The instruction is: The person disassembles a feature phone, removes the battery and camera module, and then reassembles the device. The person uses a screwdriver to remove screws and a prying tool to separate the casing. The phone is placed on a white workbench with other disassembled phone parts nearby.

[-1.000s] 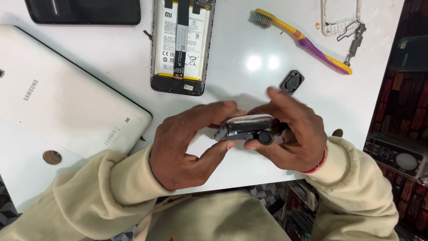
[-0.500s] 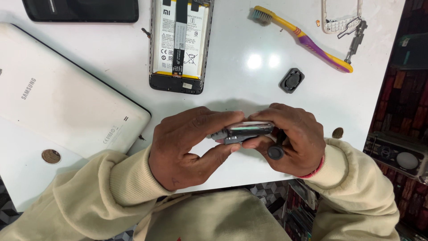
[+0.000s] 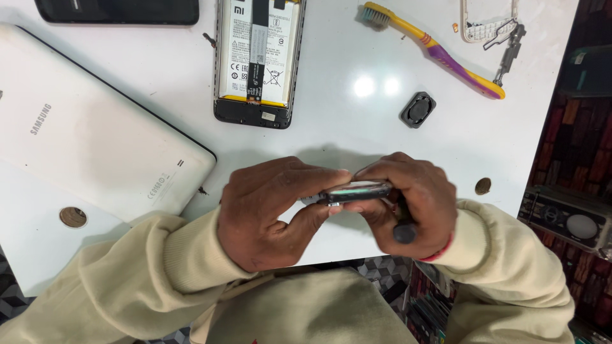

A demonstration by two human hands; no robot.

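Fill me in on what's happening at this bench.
A person in a beige sweatshirt holds a small flat device edge-on between the left hand and the right hand, above the white table. The right hand also grips a dark-handled tool. On the table lie an opened phone with its battery showing, a white tablet, a toothbrush and a small black part.

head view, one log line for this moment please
left hand grips small phone | right hand grips phone, dark tool | above white table
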